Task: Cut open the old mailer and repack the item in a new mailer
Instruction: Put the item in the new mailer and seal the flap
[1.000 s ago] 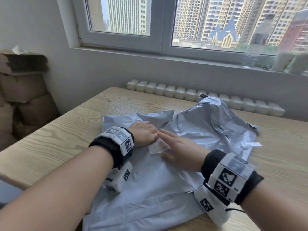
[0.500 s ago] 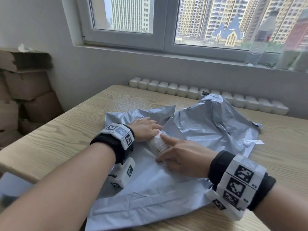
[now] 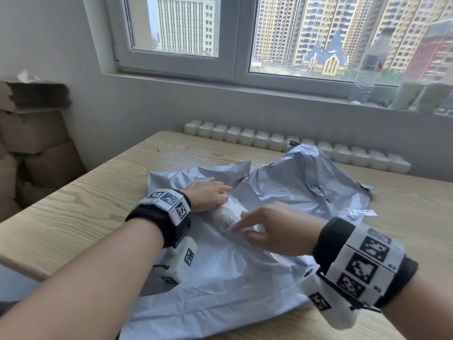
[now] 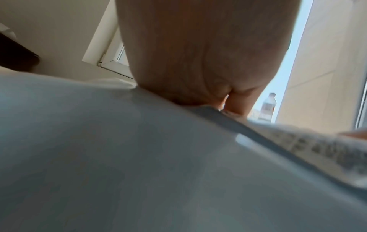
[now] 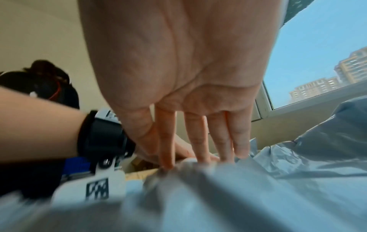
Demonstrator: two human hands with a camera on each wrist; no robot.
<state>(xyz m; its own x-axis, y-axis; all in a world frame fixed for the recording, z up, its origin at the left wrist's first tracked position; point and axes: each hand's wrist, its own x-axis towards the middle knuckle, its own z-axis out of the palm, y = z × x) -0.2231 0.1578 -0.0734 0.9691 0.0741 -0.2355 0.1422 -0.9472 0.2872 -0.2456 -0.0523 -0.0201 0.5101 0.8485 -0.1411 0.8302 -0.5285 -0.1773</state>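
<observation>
A smooth grey mailer [image 3: 220, 285] lies flat on the wooden table [image 3: 81, 207] under both hands. A crumpled grey mailer [image 3: 306, 185] lies behind it to the right. A white cylindrical item [image 3: 226, 213] with printed text lies on the smooth mailer between the hands. My left hand [image 3: 208, 195] lies palm down with its fingers bent over the item's far end. In the left wrist view its palm [image 4: 198, 62] presses on the mailer [image 4: 119, 157] beside the item [image 4: 307, 149]. My right hand [image 3: 255, 224] touches the item's near end with straight fingers [image 5: 204, 150].
Stacked cardboard boxes [image 3: 31, 143] stand at the left wall. A white radiator [image 3: 269, 141] runs behind the table's far edge. A clear bottle [image 3: 367, 69] stands on the windowsill. A small white strip [image 3: 365, 212] lies on the table right of the crumpled mailer.
The white item has come further into view between the hands and now shows as a cylinder. My right hand has drawn back toward me along it. The left hand has stayed in place.
</observation>
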